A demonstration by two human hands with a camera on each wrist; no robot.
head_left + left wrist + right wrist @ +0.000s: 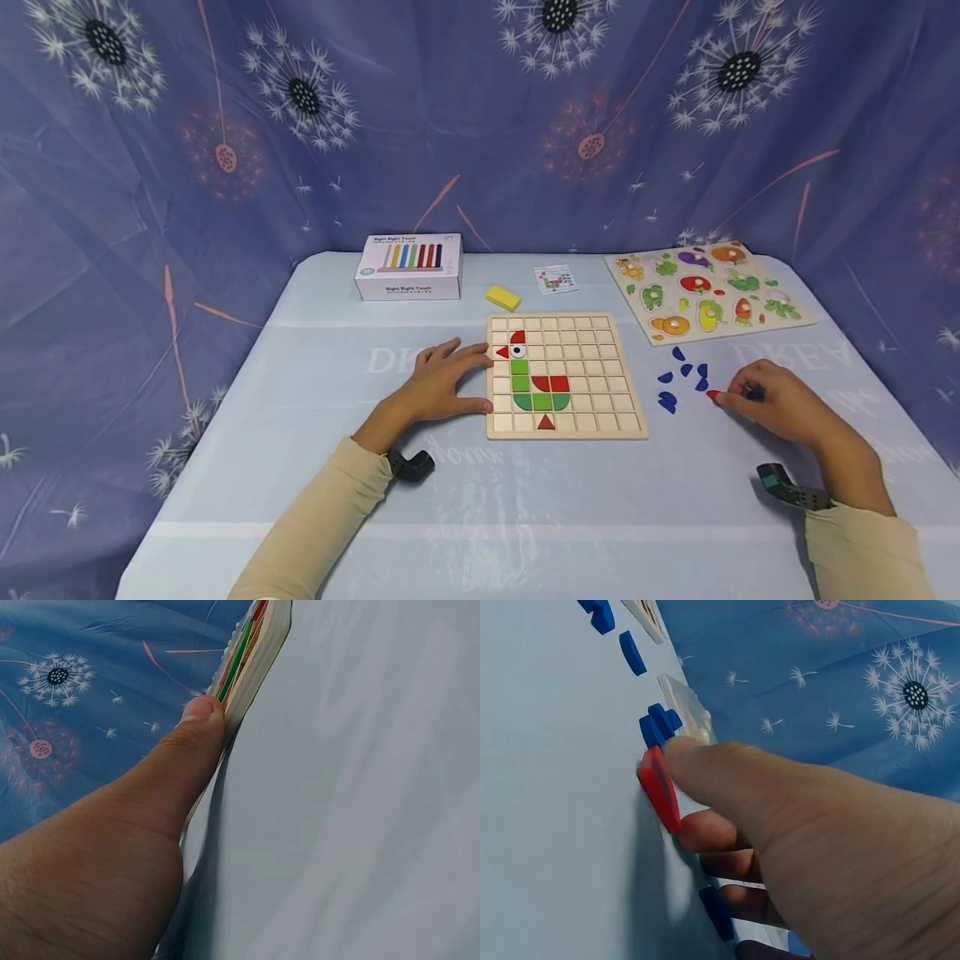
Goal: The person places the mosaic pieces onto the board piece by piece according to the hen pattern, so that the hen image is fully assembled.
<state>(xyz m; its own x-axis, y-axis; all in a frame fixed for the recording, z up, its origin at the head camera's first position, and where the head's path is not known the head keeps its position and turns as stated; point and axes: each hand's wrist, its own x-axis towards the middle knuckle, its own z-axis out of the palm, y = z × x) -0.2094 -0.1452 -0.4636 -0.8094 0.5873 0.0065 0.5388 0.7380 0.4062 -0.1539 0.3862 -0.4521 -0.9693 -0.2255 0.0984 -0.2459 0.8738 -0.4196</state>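
Dandelion-printed purple-blue cloth curtain (pixel 450 158): hangs at 12 o'clock, behind everything.
Pale blue cloth-covered worktop (pixel 465 542): carries all the pieces.
Wooden vegetable puzzle with knobbed pictures (pixel 678 304): at the worktop's 2 o'clock.
Pale wooden grid board (pixel 600 385): near the middle, bearing a part-filled bird-like pattern of red and green tiles; hours below are read from it.
White cardboard box with a coloured bead picture (pixel 408 271): 10 o'clock.
Left hand (pixel 438 387): 9 o'clock, fingers spread, thumb touching the board's edge, gripping nothing; its wrist view hides the other fingers.
Right hand (pixel 776 404): 3 o'clock, thumb and forefinger pinching one red piece, other fingers curled.
Small printed paper card (pixel 557 280): 12 o'clock, its fine detail too small to read.
Yellow rectangular block (pixel 503 298): 11 o'clock.
Blue half-round pieces (pixel 686 370): 3 o'clock, between board and right hand; one more sits behind the curled fingers, perhaps loose, perhaps held.
Small flat red piece (pixel 658 787): 3 o'clock, partly thumb-covered. The step looks like fetching a tile; the next move would call for carrying it towards 9 o'clock, board kept steady.
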